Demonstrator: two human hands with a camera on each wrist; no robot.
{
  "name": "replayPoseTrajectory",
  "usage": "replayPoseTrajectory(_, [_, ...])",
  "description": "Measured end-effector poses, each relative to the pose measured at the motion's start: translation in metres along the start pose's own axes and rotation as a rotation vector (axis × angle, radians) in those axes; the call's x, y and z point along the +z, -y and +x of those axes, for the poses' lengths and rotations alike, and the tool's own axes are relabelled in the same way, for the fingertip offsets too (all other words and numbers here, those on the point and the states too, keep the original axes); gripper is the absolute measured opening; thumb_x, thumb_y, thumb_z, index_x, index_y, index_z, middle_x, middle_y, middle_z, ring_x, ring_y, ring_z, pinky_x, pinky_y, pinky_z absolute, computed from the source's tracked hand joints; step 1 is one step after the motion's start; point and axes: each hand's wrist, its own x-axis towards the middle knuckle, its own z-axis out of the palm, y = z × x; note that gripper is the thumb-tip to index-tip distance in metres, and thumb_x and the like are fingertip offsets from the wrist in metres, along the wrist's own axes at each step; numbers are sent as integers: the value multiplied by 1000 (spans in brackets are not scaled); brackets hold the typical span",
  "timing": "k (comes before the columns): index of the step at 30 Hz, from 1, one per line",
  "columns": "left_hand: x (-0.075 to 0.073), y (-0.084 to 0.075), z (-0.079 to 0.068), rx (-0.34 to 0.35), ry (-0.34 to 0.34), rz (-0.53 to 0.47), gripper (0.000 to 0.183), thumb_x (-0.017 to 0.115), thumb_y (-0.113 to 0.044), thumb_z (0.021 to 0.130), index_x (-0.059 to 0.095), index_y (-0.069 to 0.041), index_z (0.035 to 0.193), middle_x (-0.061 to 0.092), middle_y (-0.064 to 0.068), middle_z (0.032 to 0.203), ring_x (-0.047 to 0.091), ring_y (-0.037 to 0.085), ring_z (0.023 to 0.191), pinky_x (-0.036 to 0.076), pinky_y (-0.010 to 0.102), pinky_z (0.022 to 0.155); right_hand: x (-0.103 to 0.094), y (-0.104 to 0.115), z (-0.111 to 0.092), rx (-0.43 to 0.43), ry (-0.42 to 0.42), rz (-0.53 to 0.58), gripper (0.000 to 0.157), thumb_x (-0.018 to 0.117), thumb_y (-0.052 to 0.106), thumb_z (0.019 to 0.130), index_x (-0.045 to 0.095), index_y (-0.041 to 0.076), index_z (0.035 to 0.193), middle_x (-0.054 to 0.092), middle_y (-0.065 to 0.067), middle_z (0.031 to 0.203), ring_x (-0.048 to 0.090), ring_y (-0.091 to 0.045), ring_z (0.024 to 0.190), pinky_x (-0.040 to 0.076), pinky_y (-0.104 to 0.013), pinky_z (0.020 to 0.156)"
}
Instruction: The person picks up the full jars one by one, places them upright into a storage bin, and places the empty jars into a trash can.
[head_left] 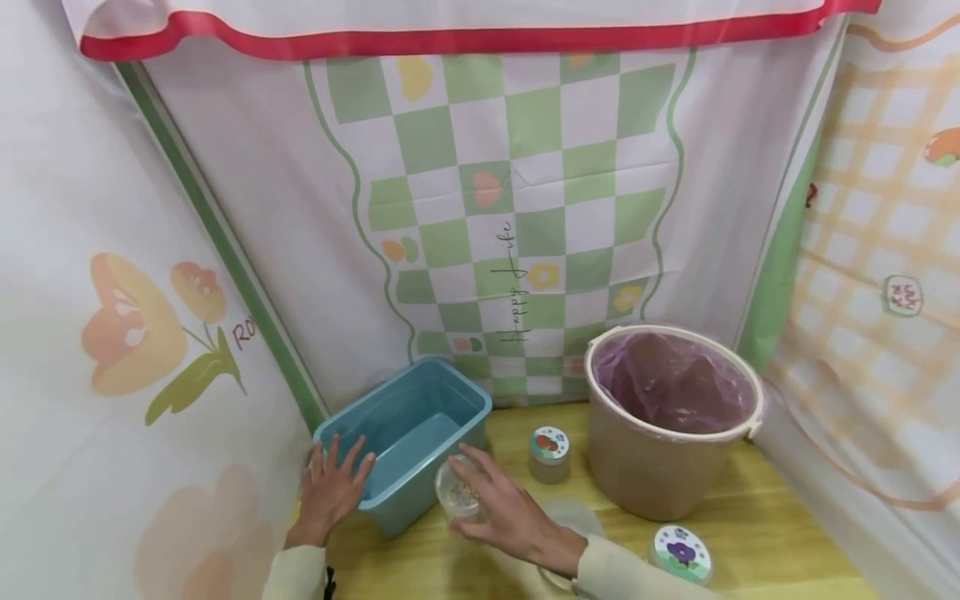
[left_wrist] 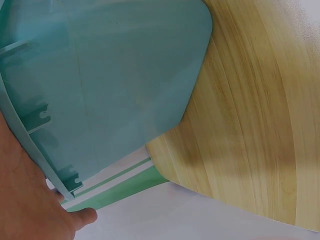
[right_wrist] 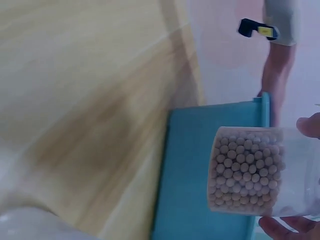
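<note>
A teal rectangular bin (head_left: 423,475) stands at the left, and its side fills much of the left wrist view. On its near left rim rests my left hand (head_left: 330,483), fingers spread. The left wrist view shows part of that hand (left_wrist: 30,195) against the rim. My right hand (head_left: 506,512) grips a clear jar (head_left: 457,493) by its upper part, just right of the bin. Small round beige beads (right_wrist: 245,170) fill the jar's lower part in the right wrist view. Only fingertips (right_wrist: 310,125) of that hand show there.
A beige bucket (head_left: 652,475) with a purple liner stands at the right. One lidded jar (head_left: 550,454) sits between bin and bucket; another with a purple-flower lid (head_left: 681,554) is nearer. A translucent round object (head_left: 573,515) lies partly behind my right wrist. Printed cloth (head_left: 525,208) hangs behind.
</note>
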Motion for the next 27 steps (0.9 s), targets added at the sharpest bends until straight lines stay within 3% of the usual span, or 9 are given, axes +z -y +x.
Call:
replayPoseTrajectory(11, [-4, -2, 2, -48, 67, 53, 70, 29, -62, 116, 37, -20, 171, 11, 28, 180, -4, 58, 165, 4, 83, 127, -22, 7, 37, 44, -10, -9, 85, 91, 34, 88, 53, 14, 160, 45, -16, 168, 68, -37, 127, 67, -45, 89])
replayPoseTrajectory(20, [-3, 0, 2, -22, 29, 47, 69, 33, -60, 115, 43, -18, 168, 18, 30, 179, 1, 60, 165, 7, 85, 126, -33, 9, 72, -37, -61, -50, 82, 89, 36, 90, 53, 12, 159, 47, -18, 166, 66, -39, 131, 67, -49, 90])
replayPoseTrajectory(27, [-4, -2, 3, -41, 44, 69, 69, 32, -62, 115, 43, -19, 169, 17, 29, 179, 0, 59, 165, 8, 85, 126, -45, 8, 105, 29, 6, -15, 81, 87, 36, 92, 52, 12, 161, 44, -20, 168, 62, -44, 137, 61, -62, 101])
